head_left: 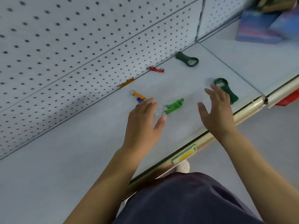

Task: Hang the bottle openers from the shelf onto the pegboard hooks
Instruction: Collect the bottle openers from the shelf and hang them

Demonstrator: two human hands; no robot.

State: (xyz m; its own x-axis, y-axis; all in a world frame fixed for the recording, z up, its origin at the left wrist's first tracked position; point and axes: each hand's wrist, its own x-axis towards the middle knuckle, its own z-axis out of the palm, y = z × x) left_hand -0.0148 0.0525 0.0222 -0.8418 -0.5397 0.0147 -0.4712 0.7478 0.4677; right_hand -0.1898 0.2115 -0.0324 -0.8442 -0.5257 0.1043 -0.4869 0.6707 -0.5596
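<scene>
Where small dark holes dot the wall, pegboard (64,46): grey panels fill the upper left of the frame and run on to the upper right, meeting the shelf along a slanted seam.
Shelf (80,151): pale grey deck crossing from lower left to right of centre, edged in front by a brass-coloured rail (242,115); every bottle opener in view lies on it.
Clothing (186,199): dark navy fabric at bottom centre.
Boxes (258,28): blue packs, blurred, in the upper right corner.
Left hand (142,122): centre frame, palm down over the shelf, fingers straight, thumb spread, holding nothing; whether it touches anything cannot be told.
Right hand (216,110): right of centre, fingers spread and relaxed, holding nothing.
Near dark green opener (231,94): right of centre, close to the rail, partly hidden behind the right hand's fingertips.
Far dark green opener (186,59): upper centre-right, near the pegboard's foot.
Bright green opener (174,105): centre frame, between the two hands, its key rings (159,113) just beside the left thumb tip.
Orange opener (139,95): left of centre, just beyond the left fingertips, ring at its far end.
Red opener (156,69): above centre, beside the seam.
Amber opener (127,82): against the pegboard's foot, left of the red opener, blurred.
Blue piece (139,99): tucked against the orange opener, partly covered by the left fingertips.
Price label (184,155): green-and-yellow tag on the rail, lower centre.
Shoe (182,166): white perforated toe just below the label.
</scene>
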